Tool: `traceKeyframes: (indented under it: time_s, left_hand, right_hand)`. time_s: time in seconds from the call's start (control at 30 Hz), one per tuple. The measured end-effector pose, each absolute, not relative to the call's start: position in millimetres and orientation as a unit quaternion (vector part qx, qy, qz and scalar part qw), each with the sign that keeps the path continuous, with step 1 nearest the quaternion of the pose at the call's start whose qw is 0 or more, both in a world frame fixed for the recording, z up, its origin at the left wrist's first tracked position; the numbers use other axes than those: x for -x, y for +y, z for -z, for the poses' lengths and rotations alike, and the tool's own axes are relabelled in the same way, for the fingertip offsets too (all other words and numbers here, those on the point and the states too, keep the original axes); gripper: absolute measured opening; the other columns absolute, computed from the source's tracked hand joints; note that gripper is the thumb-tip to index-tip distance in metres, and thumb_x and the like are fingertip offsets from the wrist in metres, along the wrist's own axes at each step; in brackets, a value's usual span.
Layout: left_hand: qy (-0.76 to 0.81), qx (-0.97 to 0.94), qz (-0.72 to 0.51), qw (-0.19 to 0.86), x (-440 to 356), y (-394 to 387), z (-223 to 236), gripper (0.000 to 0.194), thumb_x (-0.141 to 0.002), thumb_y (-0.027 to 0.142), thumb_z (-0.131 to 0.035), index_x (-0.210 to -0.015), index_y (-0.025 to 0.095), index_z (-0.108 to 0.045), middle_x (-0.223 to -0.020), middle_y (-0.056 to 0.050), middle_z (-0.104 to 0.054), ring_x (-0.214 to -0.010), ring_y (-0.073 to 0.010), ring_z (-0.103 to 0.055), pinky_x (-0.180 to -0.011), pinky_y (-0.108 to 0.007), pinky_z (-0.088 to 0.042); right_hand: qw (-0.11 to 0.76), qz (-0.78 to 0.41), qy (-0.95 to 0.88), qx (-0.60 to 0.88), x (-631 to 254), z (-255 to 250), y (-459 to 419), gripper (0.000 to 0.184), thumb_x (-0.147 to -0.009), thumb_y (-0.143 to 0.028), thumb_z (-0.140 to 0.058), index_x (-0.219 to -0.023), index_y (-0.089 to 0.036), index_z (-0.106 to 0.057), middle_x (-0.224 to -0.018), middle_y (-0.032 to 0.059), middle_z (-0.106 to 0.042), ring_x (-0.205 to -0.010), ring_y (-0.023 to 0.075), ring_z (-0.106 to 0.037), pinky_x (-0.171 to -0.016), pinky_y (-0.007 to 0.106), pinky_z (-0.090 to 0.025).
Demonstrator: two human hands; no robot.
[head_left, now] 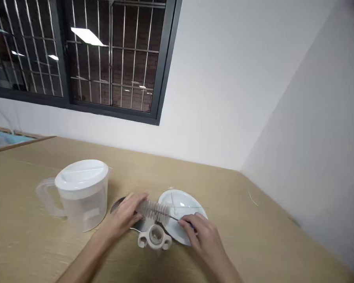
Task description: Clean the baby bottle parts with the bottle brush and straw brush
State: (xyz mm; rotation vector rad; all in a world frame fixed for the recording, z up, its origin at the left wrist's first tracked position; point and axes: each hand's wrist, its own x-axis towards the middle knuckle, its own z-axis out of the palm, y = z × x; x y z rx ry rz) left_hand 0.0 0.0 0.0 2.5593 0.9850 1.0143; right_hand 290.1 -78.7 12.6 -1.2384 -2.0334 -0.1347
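Observation:
A bottle brush (153,210) with pale, translucent bristles and a thin twisted-wire stem lies level between my two hands. My right hand (203,232) is closed on the stem's handle end, where a bit of dark blue shows. My left hand (124,215) has its fingers and thumb around the bristle end; what lies inside the grip is partly hidden. Beneath the brush is a white oval dish (191,203). In front of it stands a white plastic piece with a central ring and two side hooks (155,237). A dark-rimmed round item (117,203) shows behind my left hand, mostly covered.
To the left stands a translucent pitcher (87,210) with a white lid and a side handle. A thin pale strand (253,199) lies on the wooden table (262,239) at the right. White walls and a barred window (112,59) rise behind.

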Motion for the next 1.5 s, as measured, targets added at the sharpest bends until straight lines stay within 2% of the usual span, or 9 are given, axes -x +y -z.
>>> traceKeyframes:
  time_s: [0.2, 0.37, 0.77, 1.1, 1.5]
  left_hand:
    - [0.326, -0.865, -0.371, 0.089, 1, -1, 1, 0.048, -0.089, 0.017, -0.057, -0.134, 0.027, -0.041, -0.122, -0.006, -0.06, -0.115, -0.0211, -0.054, -0.097, -0.036, -0.047]
    - [0.333, -0.866, -0.36, 0.101, 0, -1, 1, 0.05, -0.088, 0.015, -0.057, -0.134, 0.027, -0.04, -0.123, -0.006, -0.059, -0.116, -0.0214, -0.053, -0.098, -0.036, -0.046]
    - [0.363, -0.85, -0.363, 0.117, 2, 3, 2, 0.055, -0.085, 0.017, -0.063, -0.134, 0.028, -0.04, -0.125, -0.006, -0.057, -0.118, -0.0222, -0.053, -0.1, -0.037, -0.045]
    - [0.345, -0.857, -0.363, 0.116, 0, -1, -6, 0.049, -0.088, 0.019, -0.06, -0.133, 0.028, -0.04, -0.124, -0.006, -0.058, -0.117, -0.0213, -0.053, -0.099, -0.036, -0.046]
    - [0.345, -0.86, -0.364, 0.098, 0, -4, -8, 0.046, -0.09, 0.019, -0.058, -0.132, 0.027, -0.041, -0.123, -0.008, -0.058, -0.117, -0.0231, -0.053, -0.099, -0.04, -0.046]
  right_hand:
    - [0.358, 0.019, -0.779, 0.514, -290, -15, -79, 0.021, -0.099, -0.032, -0.047, -0.091, -0.023, -0.064, -0.08, 0.0027, -0.066, -0.072, 0.0175, -0.062, -0.064, 0.027, -0.044]
    - [0.32, 0.028, -0.782, 0.533, -287, -16, -80, 0.022, -0.098, -0.034, -0.047, -0.086, -0.024, -0.063, -0.078, 0.0019, -0.064, -0.074, 0.0189, -0.061, -0.064, 0.029, -0.043]
    - [0.345, 0.106, -0.802, 0.476, -283, -10, -73, 0.005, -0.095, -0.026, -0.054, -0.096, -0.022, -0.058, -0.085, 0.0035, -0.062, -0.079, 0.0203, -0.056, -0.067, 0.03, -0.042]
    - [0.357, 0.087, -0.809, 0.458, -286, -12, -74, 0.009, -0.097, -0.023, -0.051, -0.1, -0.022, -0.06, -0.084, 0.0039, -0.062, -0.078, 0.0193, -0.056, -0.067, 0.03, -0.042]
    - [0.344, 0.096, -0.799, 0.484, -284, -13, -75, 0.014, -0.098, -0.029, -0.049, -0.094, -0.022, -0.061, -0.081, 0.0031, -0.063, -0.075, 0.0182, -0.06, -0.064, 0.028, -0.046]
